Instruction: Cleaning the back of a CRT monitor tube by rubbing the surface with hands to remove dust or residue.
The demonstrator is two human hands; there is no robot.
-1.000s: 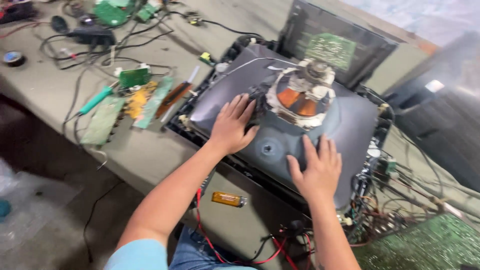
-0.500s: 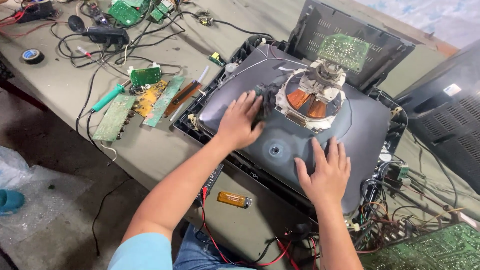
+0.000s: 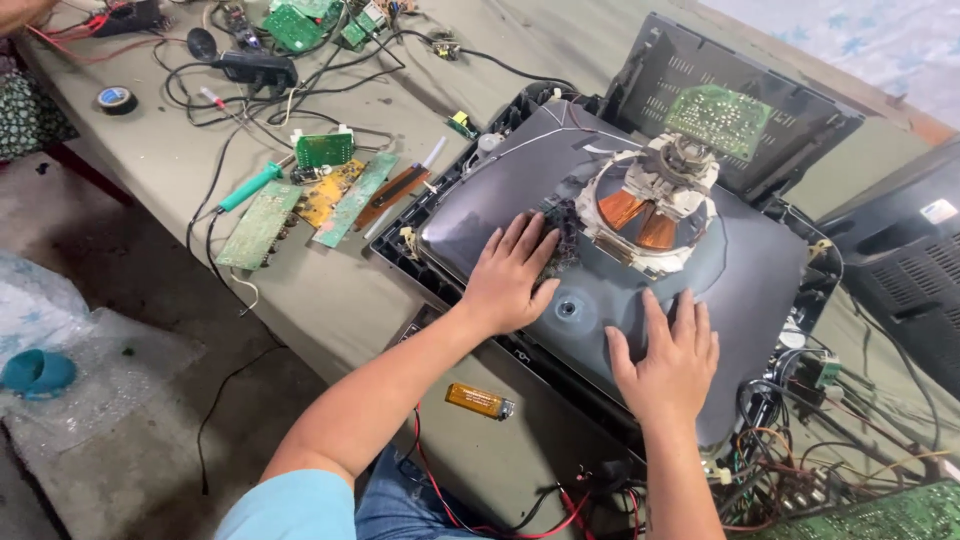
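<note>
A dark grey picture tube lies face down in its black front frame on the workbench. A copper-wound deflection yoke sits on the tube's neck. My left hand rests flat on the tube's back, fingers spread, its fingertips beside the yoke's near-left side. Lower on the right side of the tube, my right hand lies flat with fingers apart. Neither hand holds anything.
Several green circuit boards, a green-handled soldering iron and cables lie left of the tube. An orange lighter lies near the bench edge. A black back cover stands behind; wiring and another board crowd the right.
The camera view has moved in slightly. My left hand slid a little up the tube toward the yoke. My right hand stays flat on the tube.
</note>
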